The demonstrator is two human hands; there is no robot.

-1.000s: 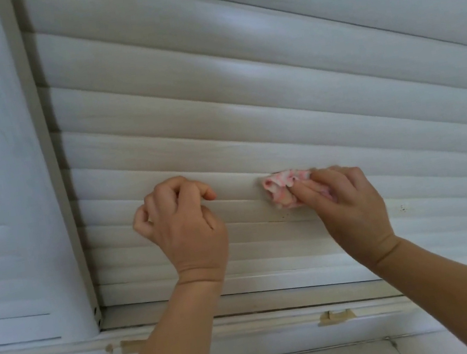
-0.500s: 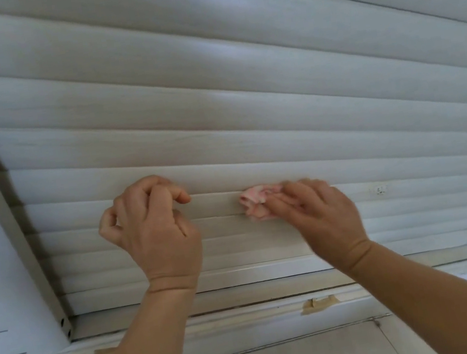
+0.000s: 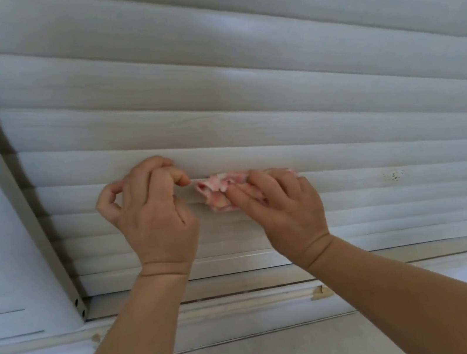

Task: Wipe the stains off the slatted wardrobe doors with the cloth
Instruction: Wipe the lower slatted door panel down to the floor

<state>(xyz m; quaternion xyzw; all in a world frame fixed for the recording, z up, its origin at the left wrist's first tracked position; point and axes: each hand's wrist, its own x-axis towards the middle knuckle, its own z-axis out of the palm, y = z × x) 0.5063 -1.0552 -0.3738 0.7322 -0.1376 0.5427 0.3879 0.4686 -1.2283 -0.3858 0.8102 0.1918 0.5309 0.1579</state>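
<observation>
Wiping low on the slatted wardrobe door, with marks left to clear.

The right hand [image 3: 284, 203] presses a crumpled pink cloth [image 3: 222, 189] against a lower slat of the wardrobe door [image 3: 245, 107], fingers curled over the wad. The left hand [image 3: 151, 212] sits just left of it, fingers curled with fingertip and thumb together at a slat edge, holding nothing visible. The work looks part done: a speckled stain [image 3: 394, 175] remains well to the right on the same slat band, and the upper slats show faint grey streaks. No brand, label or writing can be read.
</observation>
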